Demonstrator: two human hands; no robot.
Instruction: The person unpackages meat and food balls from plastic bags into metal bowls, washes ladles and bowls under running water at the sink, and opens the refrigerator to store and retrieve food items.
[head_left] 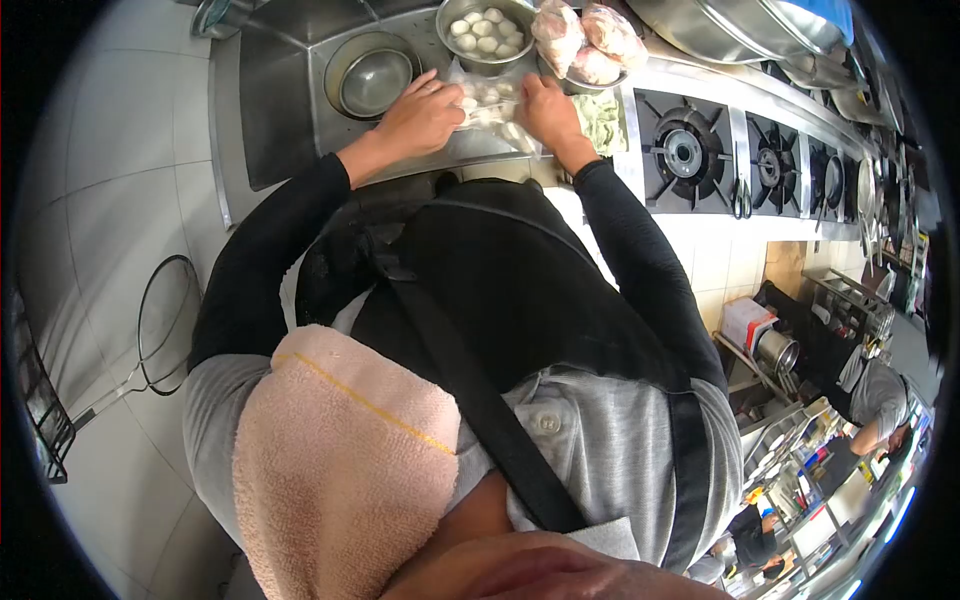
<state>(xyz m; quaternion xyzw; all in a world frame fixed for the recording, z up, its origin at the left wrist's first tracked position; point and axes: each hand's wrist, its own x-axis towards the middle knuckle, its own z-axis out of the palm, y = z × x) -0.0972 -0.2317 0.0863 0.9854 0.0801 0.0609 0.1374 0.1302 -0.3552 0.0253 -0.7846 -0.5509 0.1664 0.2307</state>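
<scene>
A clear plastic bag [490, 105] of white round balls, which look like fish balls, lies at the counter edge between my hands. My left hand [425, 115] has its fingers curled over the bag's left side. On the other side, my right hand [548, 108] is closed on the bag's edge. Just beyond the bag stands a steel bowl [487, 60] with several similar white balls in it. Next to it, bags of pinkish food [590, 40] are piled on another bowl. Nested metal bowls [375, 85] sit in the sink to the left of my left hand.
The steel sink [275, 110] is at the left. A green cloth [600, 125] lies right of my right hand, before the gas burners [683, 150] and scissors [741, 198]. Large metal basins [700, 30] stand behind. Another person [880, 390] is at the far right.
</scene>
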